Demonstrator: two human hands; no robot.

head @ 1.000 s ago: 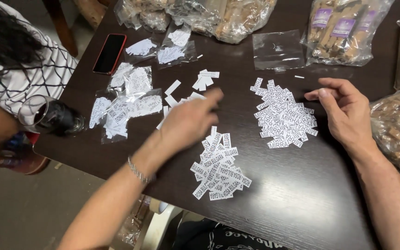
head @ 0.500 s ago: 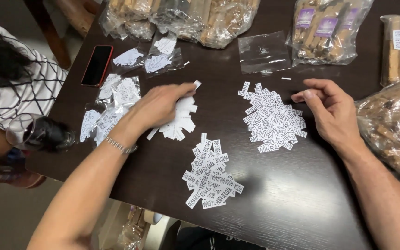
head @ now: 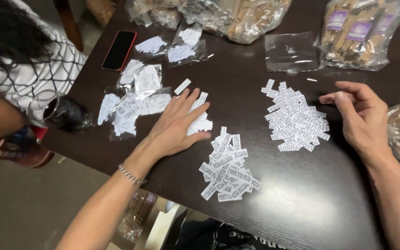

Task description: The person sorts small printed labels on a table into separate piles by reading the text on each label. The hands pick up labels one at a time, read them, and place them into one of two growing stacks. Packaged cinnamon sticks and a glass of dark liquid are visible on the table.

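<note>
My left hand (head: 178, 124) lies flat, fingers spread, on a small heap of white paper slips (head: 201, 121) on the dark table (head: 237, 74). A bracelet sits on that wrist. My right hand (head: 359, 115) rests on the table, fingers loosely curled and holding nothing, just right of a second pile of printed slips (head: 295, 118). A third pile of printed slips (head: 228, 169) lies near the front edge, between both hands.
Small clear bags with slips (head: 133, 99) lie left of my left hand. A red-cased phone (head: 119, 50) sits at the far left. Bags of wrapped goods (head: 357, 32) line the back. Another person in a checked top (head: 47, 69) sits at the left edge.
My left hand has pressed down flat onto the small heap of slips and spread its fingers. The view has tilted slightly; my right hand stays put.
</note>
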